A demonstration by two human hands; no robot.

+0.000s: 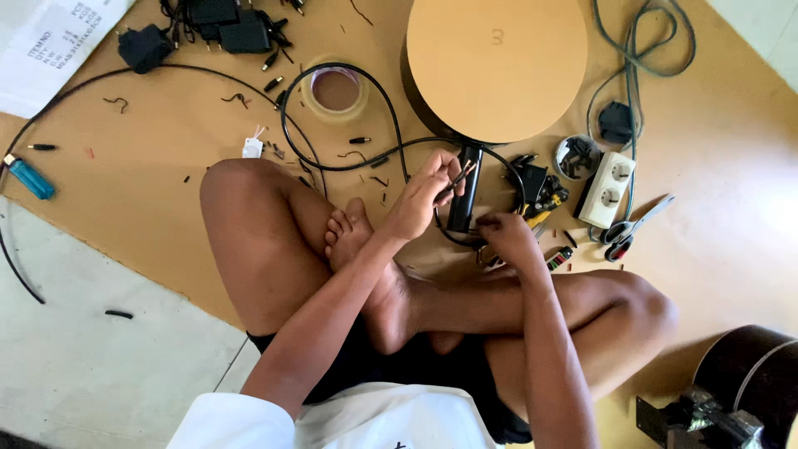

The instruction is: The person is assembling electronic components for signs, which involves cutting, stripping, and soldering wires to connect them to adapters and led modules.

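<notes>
On the tan floor mat, a person sits cross-legged, both hands raised just above the crossed feet. The left hand has its fingers pinched narrow around the bared end of a black cable, whose loop runs back across the mat toward a roll of tape. The right hand is curled, knuckles up, touching the lower end of a black oblong adapter that lies between the two hands; whether its fingers grip anything cannot be told. Just beyond the hands stands a round wooden stool top. Near the mat's right edge lie a white socket strip and scissors, beside a small tin of parts. A blue lighter rests at the mat's left edge, well apart.
</notes>
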